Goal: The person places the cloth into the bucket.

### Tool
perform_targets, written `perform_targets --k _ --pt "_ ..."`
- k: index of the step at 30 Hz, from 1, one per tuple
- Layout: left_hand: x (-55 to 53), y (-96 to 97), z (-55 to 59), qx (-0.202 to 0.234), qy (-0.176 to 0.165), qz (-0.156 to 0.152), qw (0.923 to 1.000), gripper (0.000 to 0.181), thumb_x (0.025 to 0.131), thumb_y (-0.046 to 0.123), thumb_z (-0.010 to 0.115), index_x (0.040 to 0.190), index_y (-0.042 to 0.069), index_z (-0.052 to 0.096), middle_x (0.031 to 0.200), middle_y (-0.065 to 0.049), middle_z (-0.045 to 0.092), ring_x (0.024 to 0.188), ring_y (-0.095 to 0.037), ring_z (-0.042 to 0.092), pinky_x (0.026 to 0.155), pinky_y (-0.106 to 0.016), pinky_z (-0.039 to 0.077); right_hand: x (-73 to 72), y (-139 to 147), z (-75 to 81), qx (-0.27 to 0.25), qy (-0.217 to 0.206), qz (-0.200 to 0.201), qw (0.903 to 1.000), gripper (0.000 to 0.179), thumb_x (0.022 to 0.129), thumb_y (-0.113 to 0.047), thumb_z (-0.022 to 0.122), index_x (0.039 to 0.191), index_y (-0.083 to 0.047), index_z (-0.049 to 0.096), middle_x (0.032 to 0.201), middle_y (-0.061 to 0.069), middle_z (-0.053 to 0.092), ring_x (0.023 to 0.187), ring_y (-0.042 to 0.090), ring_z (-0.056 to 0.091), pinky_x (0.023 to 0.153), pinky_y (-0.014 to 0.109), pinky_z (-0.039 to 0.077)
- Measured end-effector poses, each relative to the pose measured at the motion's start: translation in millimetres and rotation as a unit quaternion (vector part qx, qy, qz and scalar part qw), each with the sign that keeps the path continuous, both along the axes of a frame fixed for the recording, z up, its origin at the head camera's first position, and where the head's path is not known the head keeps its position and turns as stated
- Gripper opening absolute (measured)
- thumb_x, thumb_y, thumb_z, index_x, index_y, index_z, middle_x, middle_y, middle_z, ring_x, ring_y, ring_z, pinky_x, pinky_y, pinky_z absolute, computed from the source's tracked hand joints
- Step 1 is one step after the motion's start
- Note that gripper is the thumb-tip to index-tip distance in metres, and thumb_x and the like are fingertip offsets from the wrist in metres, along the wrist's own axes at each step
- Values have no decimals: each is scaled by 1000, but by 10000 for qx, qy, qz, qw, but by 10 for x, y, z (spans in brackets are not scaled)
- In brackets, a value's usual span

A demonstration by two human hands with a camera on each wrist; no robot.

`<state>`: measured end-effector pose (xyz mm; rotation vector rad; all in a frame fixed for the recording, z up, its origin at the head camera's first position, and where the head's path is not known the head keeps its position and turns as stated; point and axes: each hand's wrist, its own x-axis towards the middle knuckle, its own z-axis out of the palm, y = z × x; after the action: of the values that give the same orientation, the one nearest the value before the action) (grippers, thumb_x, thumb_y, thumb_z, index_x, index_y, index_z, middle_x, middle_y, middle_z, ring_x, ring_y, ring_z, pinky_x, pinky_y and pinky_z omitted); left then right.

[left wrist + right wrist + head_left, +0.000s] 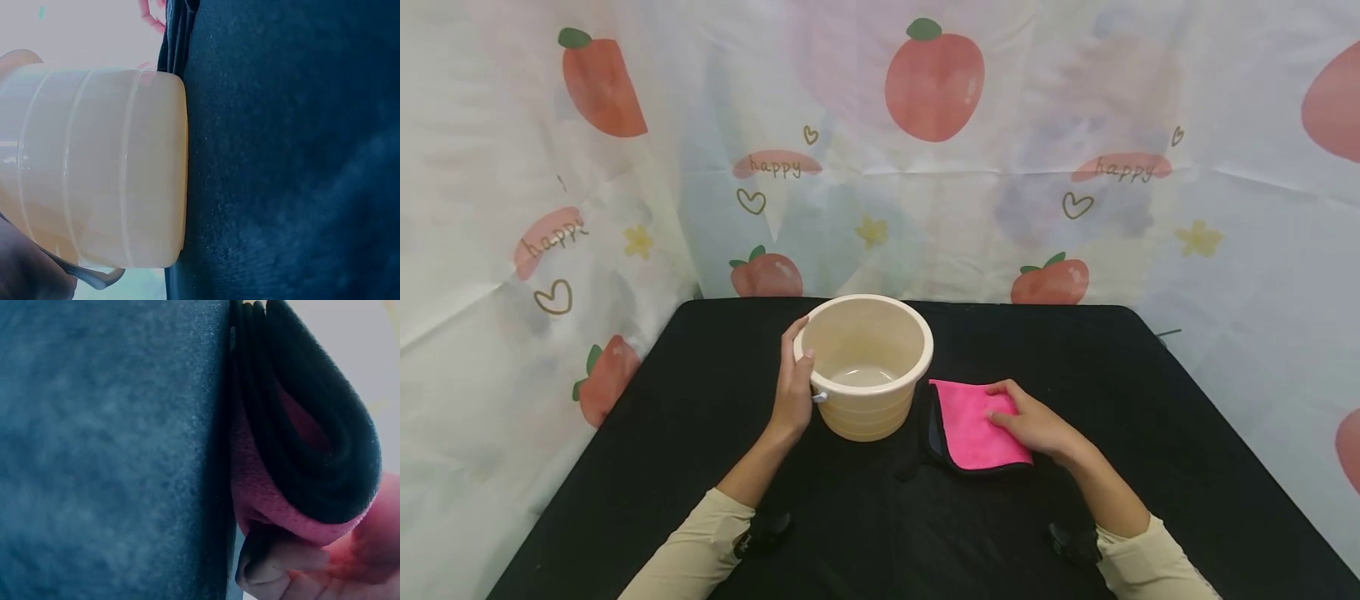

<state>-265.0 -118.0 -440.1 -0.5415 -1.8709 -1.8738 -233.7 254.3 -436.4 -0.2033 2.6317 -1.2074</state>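
A cream plastic bucket (868, 408) stands upright on the black-covered table, its open top facing me. My left hand (793, 387) grips its left rim. In the left wrist view, ridges circle the bucket (100, 162), and a thin handle (97, 277) hangs beside part of the hand (28, 265). To the right lies a folded pink cloth (973, 425) with black edging. My right hand (1033, 423) pinches its right side. The right wrist view shows the cloth's folded layers (300, 506) and my fingers (269, 575) curled at its edge.
Black fabric (865, 533) covers the table. A pale curtain (940, 217) printed with fruit, hearts and lettering rises behind it and along both sides. A dark strap or device (763, 533) sits at the left wrist, another (1071, 542) at the right.
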Motion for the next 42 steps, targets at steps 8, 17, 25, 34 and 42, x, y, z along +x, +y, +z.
perform_targets --k 8,17,25,34,42 --pt "175 51 236 -73 -21 -49 10000 55 100 7 37 153 -10 29 155 -32 32 137 -52 36 108 -37 30 21 18 22 -312 362 -208 9986 38 104 -16 57 140 -5 52 125 21 55 93 30 58 75 39 50" --pt "231 62 289 -113 11 -32 9999 55 101 9 36 152 -10 28 154 -33 32 137 -52 36 109 -39 30 15 20 11 -697 309 -152 9970 39 103 -15 60 140 -7 51 123 20 54 86 29 60 74 41 52" --pt "25 16 19 -51 181 -63 9998 57 103 14 35 156 -3 26 158 -29 30 139 -50 35 111 -56 26 8 4 -4 -935 -106 29 9956 44 100 -21 66 141 -10 54 127 19 52 88 30 61 77 42 50" --pt "-12 2 -46 -130 195 -44 9997 55 104 26 36 156 8 30 158 -14 36 139 -35 39 111 -38 29 13 22 -4 -1375 -264 -110 9901 52 99 -20 69 146 -10 49 124 19 52 83 31 64 72 41 54" --pt "-9 -16 -50 -78 176 -66 9998 56 104 26 36 157 8 30 158 -15 35 139 -38 39 111 -46 28 -4 11 -8 -1829 -493 -228 9816 53 99 -14 68 148 -9 48 125 22 50 87 33 65 74 42 56"
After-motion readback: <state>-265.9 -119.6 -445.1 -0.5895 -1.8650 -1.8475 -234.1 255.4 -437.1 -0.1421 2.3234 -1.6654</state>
